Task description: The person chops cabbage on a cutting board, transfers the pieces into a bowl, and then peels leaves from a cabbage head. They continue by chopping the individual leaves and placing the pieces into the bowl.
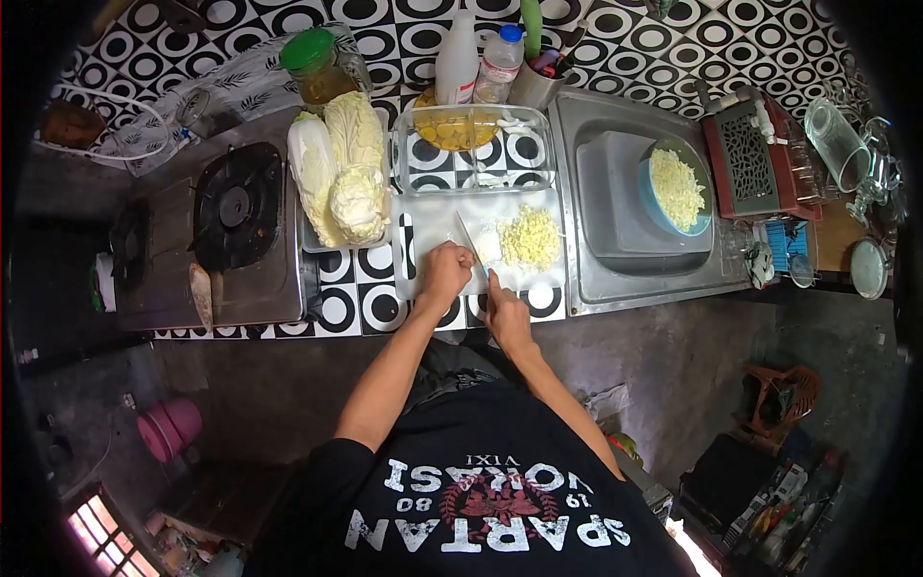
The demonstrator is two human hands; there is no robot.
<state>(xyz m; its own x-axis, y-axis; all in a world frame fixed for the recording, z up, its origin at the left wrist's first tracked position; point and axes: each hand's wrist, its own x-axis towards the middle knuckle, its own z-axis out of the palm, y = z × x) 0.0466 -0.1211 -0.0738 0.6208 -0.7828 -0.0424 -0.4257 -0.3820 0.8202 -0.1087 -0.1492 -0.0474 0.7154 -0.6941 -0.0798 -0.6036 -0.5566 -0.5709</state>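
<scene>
My right hand (507, 313) is wrapped round the handle of a knife (468, 233), whose blade points away from me over a translucent white cutting board (437, 216). Left of the blade, my left hand (448, 271) is closed with its fingers curled down at the board; whatever lies under them is hidden. Just right of the blade sits a pale cut piece of cabbage (488, 247). Beside that piece is a heap of finely chopped cabbage (532, 238).
A tray of whole cabbages (358, 204) stands left of the board, beside the gas stove (236, 204). Behind the board is a clear divided container (473, 188). At right, the steel sink (596, 293) holds a bowl (684, 231) of chopped cabbage.
</scene>
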